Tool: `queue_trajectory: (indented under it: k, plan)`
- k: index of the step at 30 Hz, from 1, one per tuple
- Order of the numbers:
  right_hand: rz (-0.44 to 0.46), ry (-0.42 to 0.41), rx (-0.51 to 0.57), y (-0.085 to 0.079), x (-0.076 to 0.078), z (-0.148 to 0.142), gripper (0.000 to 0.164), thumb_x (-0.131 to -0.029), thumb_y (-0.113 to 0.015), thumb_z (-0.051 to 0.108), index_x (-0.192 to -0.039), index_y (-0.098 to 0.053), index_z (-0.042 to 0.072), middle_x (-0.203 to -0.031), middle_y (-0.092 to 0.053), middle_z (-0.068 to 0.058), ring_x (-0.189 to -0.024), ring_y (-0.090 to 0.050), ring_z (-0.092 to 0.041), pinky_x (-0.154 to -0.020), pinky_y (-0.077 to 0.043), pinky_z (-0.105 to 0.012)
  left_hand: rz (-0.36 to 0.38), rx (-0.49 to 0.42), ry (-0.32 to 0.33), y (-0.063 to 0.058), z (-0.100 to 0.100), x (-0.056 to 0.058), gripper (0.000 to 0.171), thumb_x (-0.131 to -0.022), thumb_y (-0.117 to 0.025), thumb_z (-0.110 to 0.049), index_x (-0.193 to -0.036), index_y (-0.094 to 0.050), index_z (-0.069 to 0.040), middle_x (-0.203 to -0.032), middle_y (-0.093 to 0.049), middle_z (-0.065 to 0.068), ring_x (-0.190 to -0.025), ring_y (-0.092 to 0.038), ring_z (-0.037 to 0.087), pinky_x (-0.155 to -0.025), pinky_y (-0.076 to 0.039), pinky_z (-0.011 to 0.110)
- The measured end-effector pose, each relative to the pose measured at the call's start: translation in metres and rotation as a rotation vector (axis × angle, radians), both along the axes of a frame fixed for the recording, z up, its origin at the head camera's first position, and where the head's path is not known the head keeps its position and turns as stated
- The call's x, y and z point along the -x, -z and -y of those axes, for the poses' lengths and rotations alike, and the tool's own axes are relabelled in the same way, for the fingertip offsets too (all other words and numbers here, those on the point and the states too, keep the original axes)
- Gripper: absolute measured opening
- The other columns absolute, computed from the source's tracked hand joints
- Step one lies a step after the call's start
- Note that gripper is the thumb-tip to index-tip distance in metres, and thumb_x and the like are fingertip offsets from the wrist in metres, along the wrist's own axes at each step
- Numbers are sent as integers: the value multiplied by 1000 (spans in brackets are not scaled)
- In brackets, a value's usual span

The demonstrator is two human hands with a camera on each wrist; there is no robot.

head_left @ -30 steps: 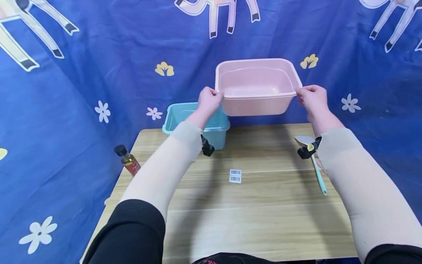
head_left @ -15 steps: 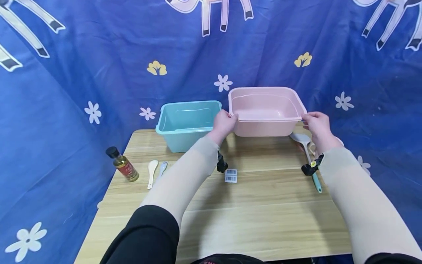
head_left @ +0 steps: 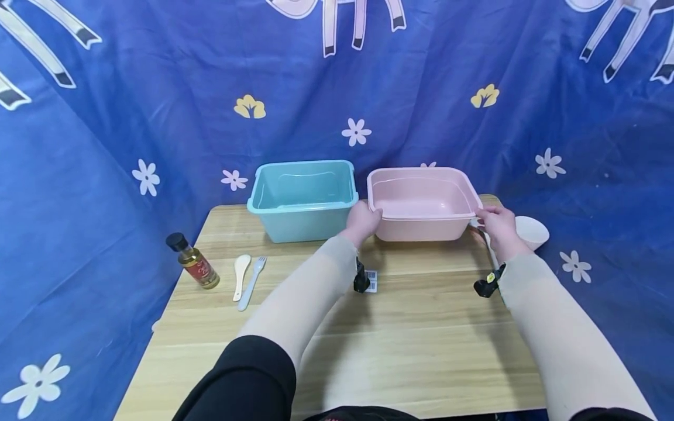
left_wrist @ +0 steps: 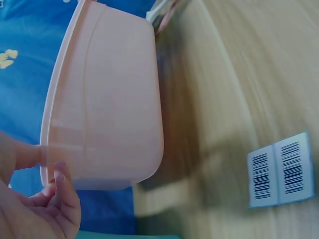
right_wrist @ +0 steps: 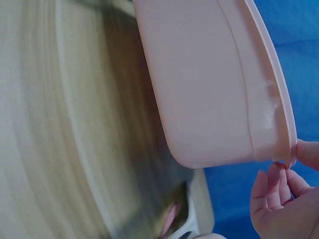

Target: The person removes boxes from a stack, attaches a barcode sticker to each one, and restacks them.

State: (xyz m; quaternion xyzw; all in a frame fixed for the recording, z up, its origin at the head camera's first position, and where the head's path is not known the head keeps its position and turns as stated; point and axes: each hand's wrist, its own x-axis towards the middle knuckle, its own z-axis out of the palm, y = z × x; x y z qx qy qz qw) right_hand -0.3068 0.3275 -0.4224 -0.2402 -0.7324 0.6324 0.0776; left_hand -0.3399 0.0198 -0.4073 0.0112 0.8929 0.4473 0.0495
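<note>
A pink plastic basin [head_left: 421,229] is at the back of the table, close over the wood, right of a teal basin [head_left: 310,225]. My left hand [head_left: 363,221] pinches its near left corner at the rim. At the near right corner, my right hand [head_left: 497,228] pinches the rim between thumb and fingers. The left wrist view shows the thumb and curled fingers of the left hand [left_wrist: 42,199] on the pink rim. In the right wrist view the right hand [right_wrist: 289,194] grips the opposite corner, fingers under the lip.
A bottle with a black cap [head_left: 195,263] stands at the left, beside a white spoon [head_left: 241,275] and a pale blue fork [head_left: 254,282]. A barcode label [left_wrist: 281,169] lies mid-table. Behind the right hand are a white bowl [head_left: 532,231] and a partly hidden spatula.
Both hands have lowered the pink basin from above the table, and it now sits beside the teal one. The spoon and fork have come into sight from behind the left arm.
</note>
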Motion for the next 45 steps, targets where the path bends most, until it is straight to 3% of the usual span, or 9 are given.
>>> queue_trajectory:
  k: [4, 7, 10, 15, 21, 30, 37, 42, 45]
  plan:
    - [23, 11, 78, 9, 0, 2, 12, -99, -60, 16, -107, -55, 8, -102, -49, -4, -86, -54, -12, -69, -52, -17, 38, 22, -9, 13, 0, 1, 42, -100, -55, -35, -118, -61, 3, -106, -65, 12, -97, -62, 23, -86, -51, 38]
    - [27, 20, 118, 15, 0, 3, 9, -99, -60, 12, -105, -55, 8, -99, -51, -4, -77, -56, -8, -63, -51, -15, 56, 29, -22, 19, -1, 1, 40, -100, -54, -34, -116, -61, 2, -104, -65, 11, -95, -62, 23, -85, -51, 38]
    - [27, 10, 92, 21, 1, 4, 10, -99, -59, 12, -107, -56, 7, -96, -55, -3, -71, -57, -4, -65, -50, -16, 67, 1, -37, 23, -1, 0, 37, -101, -55, -31, -115, -61, 3, -105, -64, 12, -94, -61, 23, -84, -52, 38]
    - [56, -19, 30, 26, 1, 5, 19, -100, -57, 16, -116, -56, 5, -96, -58, 2, -80, -56, -5, -76, -48, -20, 55, -6, -39, 28, 0, -1, 39, -100, -54, -28, -121, -58, 4, -112, -63, 15, -99, -61, 25, -88, -51, 39]
    - [16, -6, 49, 29, 2, 7, 20, -98, -60, 12, -114, -57, 1, -94, -59, -2, -75, -55, -3, -67, -48, -17, 53, -7, -39, 35, 2, 2, 44, -100, -55, -27, -130, -52, 5, -121, -60, 17, -107, -59, 26, -95, -48, 40]
    - [42, 4, 35, 39, 6, 7, 29, -99, -59, 13, -123, -55, -2, -104, -57, -7, -78, -54, -5, -76, -49, -21, 50, -26, -28, 42, 4, 5, 25, -101, -54, -25, -107, -60, -2, -97, -61, 10, -85, -58, 23, -75, -50, 36]
    - [41, 8, 30, 45, 7, 7, 43, -100, -59, 15, -137, -48, -4, -100, -56, -2, -72, -54, -4, -66, -48, -16, 20, 2, -5, 47, 5, 7, 23, -100, -55, -25, -92, -60, -5, -86, -59, 9, -77, -56, 22, -68, -48, 34]
    - [35, -18, 1, 45, 2, 7, 48, -105, -47, 28, -139, -45, -6, -94, -57, -2, -68, -56, -4, -65, -51, -19, 36, -47, -8, 51, 10, 7, 30, -102, -51, -33, -101, -58, -4, -90, -57, 10, -78, -55, 23, -71, -47, 36]
    - [81, 32, 6, 49, -4, 9, 60, -107, -32, 41, -139, -42, -9, -83, -58, -2, -61, -59, -5, -60, -53, -20, 75, -93, 0, 61, 19, 2, 33, -105, -44, -33, -110, -54, -3, -95, -60, 15, -79, -60, 29, -71, -49, 39]
